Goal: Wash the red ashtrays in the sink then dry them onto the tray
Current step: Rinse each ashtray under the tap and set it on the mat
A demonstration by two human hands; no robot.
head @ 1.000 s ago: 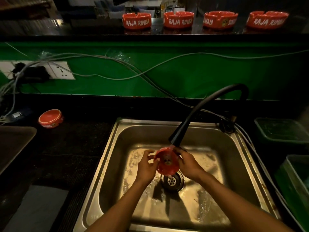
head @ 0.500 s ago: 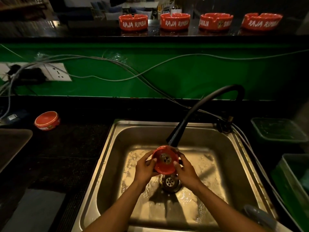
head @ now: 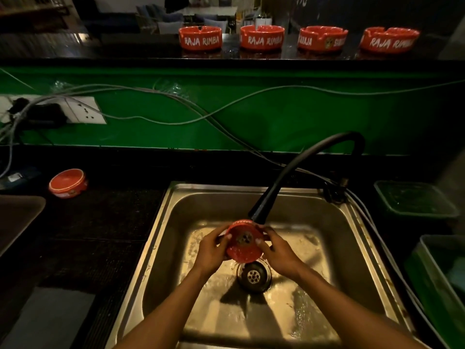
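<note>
Ashtray (head: 243,245) held tilted under faucet (head: 289,182) over sink (head: 352,248); I see L hand (head: 210,250) & R hand (head: 278,253) both gripping its rim.

Held ashtray (head: 243,245): red, tilted on edge under the black tap (head: 297,177), above the drain (head: 253,276).
Left hand (head: 210,250): grips the ashtray's left rim.
Right hand (head: 278,250): grips the right rim.
Sink (head: 352,248): steel, wet floor.
Shelf (head: 100,50): four red ashtrays (head: 261,37) in a row.
Worktop (head: 100,222): one upturned ashtray (head: 67,183), left of the sink.
</note>
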